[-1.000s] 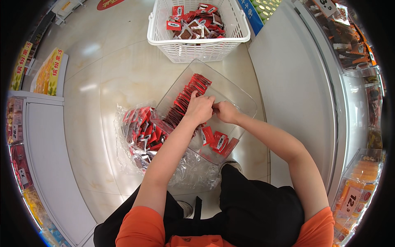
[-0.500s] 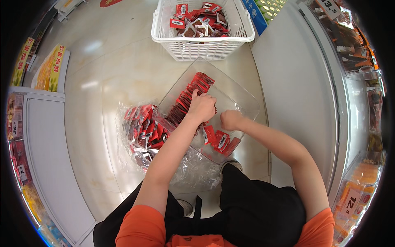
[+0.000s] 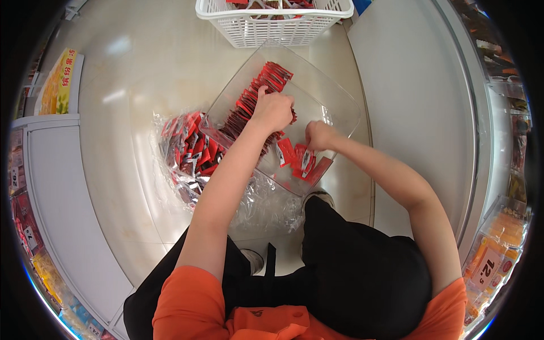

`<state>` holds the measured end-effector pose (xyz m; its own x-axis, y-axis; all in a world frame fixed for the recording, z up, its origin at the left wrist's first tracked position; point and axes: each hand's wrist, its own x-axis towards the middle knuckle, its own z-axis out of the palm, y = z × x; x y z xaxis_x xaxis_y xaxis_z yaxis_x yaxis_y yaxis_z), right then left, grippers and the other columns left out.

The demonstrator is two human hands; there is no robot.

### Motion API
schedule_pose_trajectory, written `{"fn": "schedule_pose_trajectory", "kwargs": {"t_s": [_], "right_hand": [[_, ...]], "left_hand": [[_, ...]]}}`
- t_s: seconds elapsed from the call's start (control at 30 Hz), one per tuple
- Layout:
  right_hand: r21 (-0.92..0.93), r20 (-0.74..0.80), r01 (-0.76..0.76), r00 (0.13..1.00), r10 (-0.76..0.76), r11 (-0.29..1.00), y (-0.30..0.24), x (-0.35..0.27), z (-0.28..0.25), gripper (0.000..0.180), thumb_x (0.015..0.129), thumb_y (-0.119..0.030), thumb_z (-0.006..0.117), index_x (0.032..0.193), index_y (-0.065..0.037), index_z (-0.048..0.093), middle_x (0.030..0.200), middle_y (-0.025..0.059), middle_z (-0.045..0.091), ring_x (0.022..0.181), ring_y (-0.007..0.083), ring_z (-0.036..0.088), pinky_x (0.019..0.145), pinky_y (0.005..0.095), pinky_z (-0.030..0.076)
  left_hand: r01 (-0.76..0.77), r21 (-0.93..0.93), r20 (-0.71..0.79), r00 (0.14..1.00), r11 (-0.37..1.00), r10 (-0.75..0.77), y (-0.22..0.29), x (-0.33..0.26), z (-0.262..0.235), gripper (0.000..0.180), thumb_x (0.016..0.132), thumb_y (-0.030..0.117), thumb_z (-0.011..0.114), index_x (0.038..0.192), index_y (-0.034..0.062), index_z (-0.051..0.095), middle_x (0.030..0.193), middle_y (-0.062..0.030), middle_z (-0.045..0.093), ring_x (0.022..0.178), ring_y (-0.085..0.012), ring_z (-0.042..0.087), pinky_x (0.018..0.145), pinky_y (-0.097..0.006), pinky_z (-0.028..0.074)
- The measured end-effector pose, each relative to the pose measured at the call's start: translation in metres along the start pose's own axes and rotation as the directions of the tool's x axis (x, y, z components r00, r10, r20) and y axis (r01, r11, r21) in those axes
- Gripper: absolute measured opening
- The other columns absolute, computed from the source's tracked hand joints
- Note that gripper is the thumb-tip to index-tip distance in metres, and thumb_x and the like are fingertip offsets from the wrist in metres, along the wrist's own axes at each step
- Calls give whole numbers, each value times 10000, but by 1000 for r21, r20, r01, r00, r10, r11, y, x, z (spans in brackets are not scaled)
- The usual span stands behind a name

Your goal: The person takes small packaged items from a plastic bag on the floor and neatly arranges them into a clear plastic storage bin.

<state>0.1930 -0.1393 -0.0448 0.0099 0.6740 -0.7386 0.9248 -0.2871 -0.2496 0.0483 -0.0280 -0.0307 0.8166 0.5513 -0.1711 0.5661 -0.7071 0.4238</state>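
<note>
A clear plastic bin (image 3: 345, 107) stands tilted on the floor in front of me. Inside it, small red snack packets (image 3: 275, 73) stand on edge in a tight slanting row. My left hand (image 3: 273, 111) is curled over this row, gripping its side; some fingertips are hidden. At the bin's right side, my right hand (image 3: 321, 136) is closed at the top of a loose red packet (image 3: 304, 161), which looks tilted up. Its fingertips are partly hidden. Another loose packet (image 3: 285, 152) lies beside it. Left of the bin, a clear bag (image 3: 195, 150) lies open with many more red packets.
A white basket (image 3: 272, 34) holding similar packets stands beyond the bin. White shelving (image 3: 408, 113) closes in the right side, and a lower white cabinet (image 3: 62, 187) the left. Crumpled clear plastic (image 3: 266, 204) lies near my shoes.
The view has shifted, so everything sits higher in the picture. My right hand has come down nearer to the loose packets, and one now looks tilted. My left hand stays on the row.
</note>
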Motion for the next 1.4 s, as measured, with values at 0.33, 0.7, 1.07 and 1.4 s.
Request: {"fn": "schedule_pose_trajectory", "kwargs": {"t_s": [0.33,0.7,1.07,1.4], "right_hand": [[66,-177,19,984,-7,998,-3,-9,5,261,690,-167,679,888,4,670,934,215,679,908,364,659,766,440,536],[268,-54,-156,983,176,951,5,-4,-8,379,629,-175,702,955,13,660,990,236,666,964,360,656,791,420,542],[428,-600,262,798,55,865,-1,18,-15,190,758,-60,566,918,12,638,897,233,664,869,397,639,787,450,508],[294,-425,72,903,64,953,-14,3,-15,203,747,-42,538,912,-14,652,885,189,681,840,363,646,761,423,516]], "left_hand": [[-41,28,-12,999,999,41,0,-1,1,216,814,91,491,968,102,643,974,-64,662,1057,-221,590,1043,-549,263],[2,2,40,999,1000,-2,2,-3,-4,227,803,122,506,988,91,636,993,-79,660,1054,-232,592,1048,-569,250],[-78,42,-51,996,996,80,3,-8,-2,372,686,248,698,1014,85,632,1342,-125,487,1259,-273,445,1071,-557,247],[-131,-37,25,991,991,132,3,-5,-9,318,678,201,701,959,95,593,994,-51,627,1079,-225,570,1053,-530,269]]}}
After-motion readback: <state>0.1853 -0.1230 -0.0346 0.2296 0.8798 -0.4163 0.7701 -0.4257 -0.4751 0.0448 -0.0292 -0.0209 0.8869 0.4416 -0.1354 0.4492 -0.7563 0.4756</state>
